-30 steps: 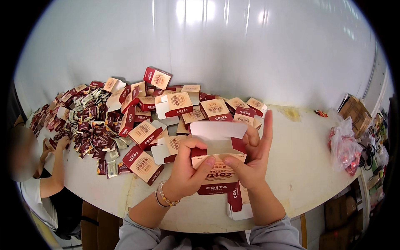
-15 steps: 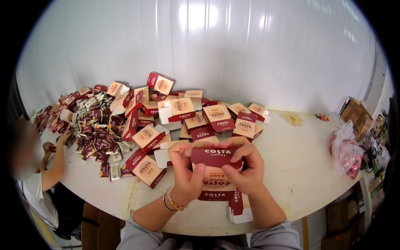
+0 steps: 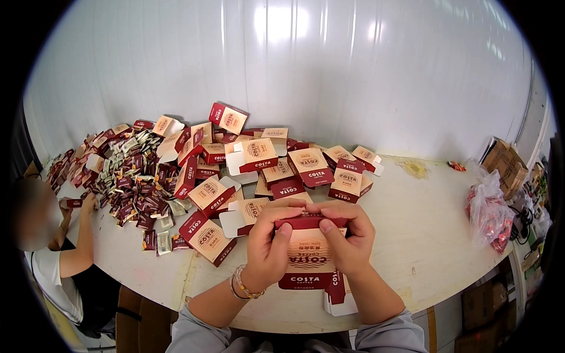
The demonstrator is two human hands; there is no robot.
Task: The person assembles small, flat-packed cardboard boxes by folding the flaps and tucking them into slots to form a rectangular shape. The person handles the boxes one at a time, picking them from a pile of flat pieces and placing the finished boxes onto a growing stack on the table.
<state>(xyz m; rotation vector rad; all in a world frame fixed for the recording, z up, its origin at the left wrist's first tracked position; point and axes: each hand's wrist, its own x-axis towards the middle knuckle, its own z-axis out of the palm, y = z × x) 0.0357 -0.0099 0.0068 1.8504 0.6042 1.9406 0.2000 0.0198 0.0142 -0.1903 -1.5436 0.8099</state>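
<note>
Between my two hands is a small cream and dark red cardboard box point(image 3: 307, 250), held near the table's front edge. My left hand point(image 3: 272, 238) is closed on its left side, thumb on the front panel and fingers over the top. My right hand point(image 3: 347, 235) grips the right side the same way, with its thumb at the top of the panel. The box's red top end is folded over under my fingers. Partly hidden beneath my right wrist lies another carton point(image 3: 340, 297) with a white flap out.
Many similar boxes point(image 3: 309, 165) are heaped beyond my hands, some with open flaps. Left of them spreads a pile of small sachets point(image 3: 132, 182). A co-worker point(image 3: 65, 253) sits at the far left, holding a red box. At right are a plastic bag point(image 3: 489, 209) and a brown carton point(image 3: 505, 165).
The red top flap, upright before, is now folded down across the box's top. My thumbs have shifted up toward that edge. The co-worker's hands have moved slightly with a red box.
</note>
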